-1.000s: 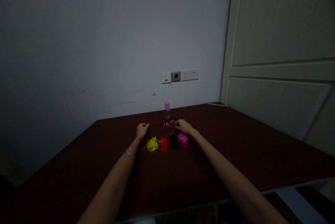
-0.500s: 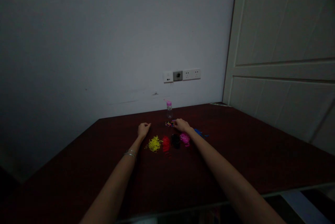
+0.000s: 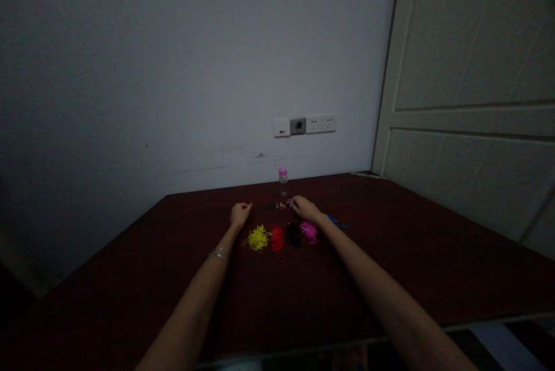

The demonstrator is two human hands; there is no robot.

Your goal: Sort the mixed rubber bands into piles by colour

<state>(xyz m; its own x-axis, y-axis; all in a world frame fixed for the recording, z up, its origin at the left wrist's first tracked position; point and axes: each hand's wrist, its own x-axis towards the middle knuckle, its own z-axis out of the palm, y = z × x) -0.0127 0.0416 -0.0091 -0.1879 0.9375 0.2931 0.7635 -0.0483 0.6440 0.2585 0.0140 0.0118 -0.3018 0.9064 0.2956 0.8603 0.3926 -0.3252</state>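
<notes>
My right hand (image 3: 305,208) is closed, its fingertips down at a small mixed-colour heap of what look like rubber bands (image 3: 282,205). What those fingers grip is hidden. To the left, my left hand (image 3: 240,214) rests near the table with fingers curled and thumb pressed to them; anything in them is too small to see. Nearer me lie separate piles of bands: yellow (image 3: 258,238), red (image 3: 277,238), black (image 3: 293,234) and pink (image 3: 309,232). A few blue bands (image 3: 339,222) show beyond my right forearm, which partly covers them.
Behind the mixed heap a clear bottle (image 3: 283,186) with a pink cap stands upright. The dark red table (image 3: 173,255) meets a pale wall with sockets (image 3: 321,123). A white panelled door (image 3: 468,186) is along the right. The room is dim.
The view has shifted slightly, so everything sits a little further right. Both hands keep nearly the same places, the right still at the mixed heap. No pile has visibly changed.
</notes>
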